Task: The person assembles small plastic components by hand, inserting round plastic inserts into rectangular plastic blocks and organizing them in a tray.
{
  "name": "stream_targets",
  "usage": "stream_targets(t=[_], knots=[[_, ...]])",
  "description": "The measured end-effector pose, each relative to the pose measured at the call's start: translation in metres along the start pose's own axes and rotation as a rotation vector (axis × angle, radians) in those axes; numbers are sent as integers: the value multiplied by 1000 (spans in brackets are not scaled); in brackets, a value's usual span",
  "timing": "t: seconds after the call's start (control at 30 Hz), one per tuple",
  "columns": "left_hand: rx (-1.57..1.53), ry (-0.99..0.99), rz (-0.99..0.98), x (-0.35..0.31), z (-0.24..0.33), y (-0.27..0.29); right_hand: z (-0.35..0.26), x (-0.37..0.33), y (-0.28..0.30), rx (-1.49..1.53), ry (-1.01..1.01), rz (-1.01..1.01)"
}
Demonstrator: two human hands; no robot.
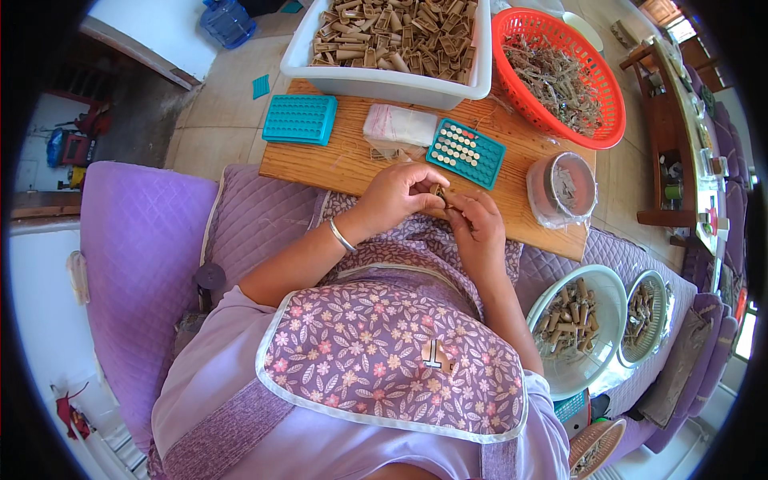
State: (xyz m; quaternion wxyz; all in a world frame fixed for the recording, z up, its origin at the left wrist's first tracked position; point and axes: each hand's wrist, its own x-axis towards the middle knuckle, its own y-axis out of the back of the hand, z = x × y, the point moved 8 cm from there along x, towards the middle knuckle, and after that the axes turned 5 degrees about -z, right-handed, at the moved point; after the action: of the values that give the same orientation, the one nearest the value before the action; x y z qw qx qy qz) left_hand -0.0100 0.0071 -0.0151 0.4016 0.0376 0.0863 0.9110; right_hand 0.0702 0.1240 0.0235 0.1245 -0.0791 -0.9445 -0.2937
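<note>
The person's left hand (pixel 392 196) has its thumb and index finger clamped on a small brown, open-sided piece (pixel 438 191), which sits above the near edge of the varnished wooden table (pixel 346 166). The right hand (pixel 480 226) has its fingertips drawn together at the right side of that piece; whether they grip it or a tiny part against it cannot be told.

Just beyond the fingers lies a rectangular teal tray of round wells (pixel 490 170), with small round white discs (pixel 457 147) toward its left side and bare wells toward its right. So the discs seem partly used up or partly laid out; which of the two is unclear. Farther off to the left of the fingers is a stack of teal trays (pixel 299 118), and between it and the tray lies a white wrapped packet (pixel 400 124).

Work on the piece in hand looks unfinished, with both hands at it. Plenty appears to be left: well beyond the fingers, a large white plastic tub (pixel 392 85) is heaped with similar brown pieces (pixel 396 36). Right of the fingers, a pale green plastic bowl (pixel 602 362) holds more brown pieces (pixel 570 320), perhaps finished, though that cannot be confirmed.
</note>
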Motion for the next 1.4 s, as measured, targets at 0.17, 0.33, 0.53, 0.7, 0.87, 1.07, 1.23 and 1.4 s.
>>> stream_targets(t=[0.17,0.33,0.53,0.7,0.87,1.07,1.23,1.4], knots=[[-141,1,3,0,-7,-3,7,-1,0,36,-88,5],[-144,60,-67,0,-12,-6,2,1,-1,-64,38,0],[-498,119,11,-2,-24,-10,17,-9,0,58,-159,46],[-501,138,3,-3,-24,-9,40,-21,0,64,-232,102],[-559,179,-25,-3,-33,-11,31,-16,-6,44,-173,92],[-638,124,16,-1,-36,-12,25,-9,-18,-99,-104,-54],[-751,199,66,-3,-64,-16,31,9,-11,91,-31,-126],[-780,225,43,4,-63,-21,73,47,25,-269,-117,148]])
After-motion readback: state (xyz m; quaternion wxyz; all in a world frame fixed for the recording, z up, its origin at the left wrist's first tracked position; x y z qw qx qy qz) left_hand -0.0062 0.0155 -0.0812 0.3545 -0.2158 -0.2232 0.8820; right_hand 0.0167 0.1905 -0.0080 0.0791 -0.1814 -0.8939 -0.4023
